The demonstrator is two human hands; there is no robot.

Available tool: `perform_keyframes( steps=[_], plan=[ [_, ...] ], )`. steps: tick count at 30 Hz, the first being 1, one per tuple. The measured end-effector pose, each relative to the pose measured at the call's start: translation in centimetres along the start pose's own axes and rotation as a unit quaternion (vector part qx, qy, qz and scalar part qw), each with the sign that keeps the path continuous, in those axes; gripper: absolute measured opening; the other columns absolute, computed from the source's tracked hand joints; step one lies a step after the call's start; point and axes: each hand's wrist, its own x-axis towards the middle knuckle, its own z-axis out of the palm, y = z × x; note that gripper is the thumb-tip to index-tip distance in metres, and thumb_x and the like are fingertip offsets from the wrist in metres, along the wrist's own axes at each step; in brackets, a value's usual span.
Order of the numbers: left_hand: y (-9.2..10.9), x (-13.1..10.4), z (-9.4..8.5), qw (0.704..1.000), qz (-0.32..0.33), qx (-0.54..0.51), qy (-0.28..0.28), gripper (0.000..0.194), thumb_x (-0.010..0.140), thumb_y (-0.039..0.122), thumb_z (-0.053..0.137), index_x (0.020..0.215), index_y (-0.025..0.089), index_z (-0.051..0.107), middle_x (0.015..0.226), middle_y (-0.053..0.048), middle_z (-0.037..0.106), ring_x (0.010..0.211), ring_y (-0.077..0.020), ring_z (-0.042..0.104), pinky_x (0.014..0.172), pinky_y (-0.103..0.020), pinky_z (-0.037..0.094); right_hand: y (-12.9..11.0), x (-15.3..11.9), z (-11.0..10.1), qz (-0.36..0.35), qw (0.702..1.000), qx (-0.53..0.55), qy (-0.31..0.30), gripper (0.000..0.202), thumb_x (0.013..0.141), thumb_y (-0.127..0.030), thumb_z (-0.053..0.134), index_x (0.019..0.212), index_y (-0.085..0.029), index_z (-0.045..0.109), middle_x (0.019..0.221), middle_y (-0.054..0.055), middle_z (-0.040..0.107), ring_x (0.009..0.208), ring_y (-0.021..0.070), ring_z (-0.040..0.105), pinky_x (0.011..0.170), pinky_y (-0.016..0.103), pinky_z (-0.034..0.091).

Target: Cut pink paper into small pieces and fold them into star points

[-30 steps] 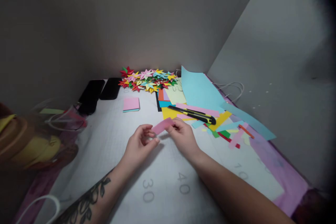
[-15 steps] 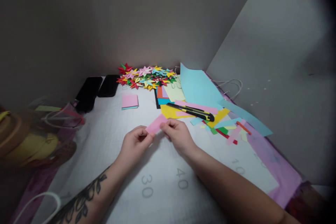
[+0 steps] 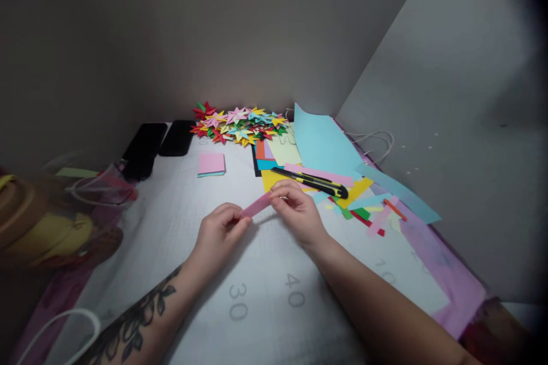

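Above the middle of the white mat, a narrow pink paper piece [image 3: 257,205] is stretched between my two hands. My left hand [image 3: 220,231] pinches its left end between thumb and fingers. At its right end, my right hand [image 3: 297,211] grips it with thumb and fingertips. A square stack of pink and light blue paper [image 3: 211,163] lies on the mat beyond my left hand. Just past my right hand, a black and yellow utility knife [image 3: 314,181] rests on coloured paper sheets.
Folded paper stars [image 3: 240,124] are heaped against the back wall. A large light blue sheet [image 3: 325,140] and coloured scraps [image 3: 363,214] lie to the right. Black phone-like objects [image 3: 176,138] are at the back left, with a blurred yellow and brown object [image 3: 47,228] at the left edge.
The pink paper looks narrower now, tilted or folded between my hands. My right hand's fingers have lifted and shifted slightly right. My left hand has barely moved.
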Motion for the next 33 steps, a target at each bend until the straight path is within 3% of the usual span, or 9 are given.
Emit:
perform_keyframes(
  steps=[5,10,14,17,20,23,25,28,33],
  plan=[
    [-0.8,0.0,0.0,0.999,0.02,0.018,0.021,0.009,0.082,0.025,0.059,0.079,0.018,0.062,0.083,-0.003,0.061,0.077,-0.0154,0.058,0.067,-0.028,0.046,1.0,-0.4,-0.1,0.104,0.992,0.057,-0.046,0.042,0.092,-0.048,0.046,0.074,-0.021,0.073,0.084,0.007,0.068,0.078,0.0184,0.062,0.067,0.03,0.047],
    [-0.8,-0.1,0.0,0.997,-0.029,-0.072,0.006,0.035,0.082,0.038,0.059,0.111,0.018,0.053,0.101,-0.007,0.062,0.081,-0.0165,0.061,0.07,-0.029,0.049,0.7,-0.4,0.3,0.134,0.988,0.023,-0.071,0.006,0.075,-0.023,0.067,0.073,-0.021,0.072,0.08,0.003,0.07,0.079,0.018,0.064,0.073,0.03,0.049],
    [-0.5,-0.2,0.2,0.994,-0.083,-0.076,-0.011,0.03,0.084,0.031,0.056,0.111,0.02,0.05,0.079,0.001,0.062,0.067,-0.0135,0.059,0.061,-0.025,0.045,0.2,-0.5,0.6,0.077,0.987,-0.06,-0.129,0.024,0.072,-0.007,0.053,0.079,-0.021,0.071,0.089,0.004,0.07,0.088,0.0172,0.064,0.081,0.032,0.049],
    [-0.5,-0.2,0.3,0.993,-0.097,-0.062,-0.012,0.027,0.082,0.025,0.055,0.108,0.022,0.05,0.068,0.005,0.057,0.06,-0.0119,0.054,0.058,-0.024,0.042,0.0,-0.8,0.6,-0.048,0.98,-0.147,-0.122,0.031,0.075,-0.004,0.047,0.09,-0.021,0.068,0.107,0.008,0.064,0.105,0.0199,0.058,0.091,0.038,0.046],
    [-0.7,0.0,0.1,0.991,-0.119,-0.061,0.023,0.023,0.08,0.024,0.055,0.103,0.022,0.05,0.066,0.007,0.053,0.059,-0.0109,0.052,0.057,-0.023,0.04,-0.2,-1.2,0.7,-0.187,0.941,-0.236,-0.153,0.029,0.077,-0.011,0.056,0.102,-0.022,0.065,0.122,0.009,0.055,0.115,0.0245,0.048,0.097,0.045,0.04],
    [-0.9,0.2,-0.1,0.988,-0.132,-0.067,0.048,0.022,0.079,0.024,0.055,0.1,0.021,0.049,0.064,0.008,0.051,0.057,-0.0107,0.051,0.056,-0.022,0.04,-0.1,-1.4,1.2,-0.259,0.897,-0.302,-0.191,0.024,0.078,-0.019,0.063,0.102,-0.024,0.065,0.114,0.007,0.061,0.1,0.0232,0.051,0.09,0.042,0.043],
    [-1.0,0.3,-0.2,0.988,-0.134,-0.06,0.05,0.022,0.079,0.023,0.055,0.1,0.021,0.049,0.063,0.008,0.051,0.057,-0.0112,0.051,0.056,-0.023,0.04,0.2,-1.2,1.5,-0.268,0.886,-0.327,-0.191,0.015,0.084,-0.017,0.057,0.093,-0.024,0.066,0.099,0.005,0.065,0.086,0.0195,0.053,0.08,0.036,0.045],
    [-1.2,0.3,-0.5,0.991,-0.124,-0.02,0.042,0.021,0.079,0.022,0.052,0.1,0.021,0.048,0.063,0.007,0.051,0.057,-0.0119,0.051,0.056,-0.023,0.039,0.8,-0.7,1.6,-0.251,0.884,-0.326,-0.219,0.024,0.089,-0.011,0.046,0.083,-0.023,0.067,0.083,0.004,0.066,0.075,0.0167,0.054,0.069,0.03,0.045],
    [-1.9,0.4,-0.9,0.99,-0.07,0.12,0.018,0.033,0.079,0.02,0.053,0.112,0.019,0.047,0.083,-0.001,0.06,0.076,-0.0178,0.058,0.069,-0.031,0.045,2.2,0.1,0.7,-0.236,0.885,-0.296,-0.272,0.028,0.086,-0.006,0.044,0.085,-0.021,0.068,0.087,0.006,0.069,0.08,0.0179,0.058,0.071,0.031,0.047]
  ],
)
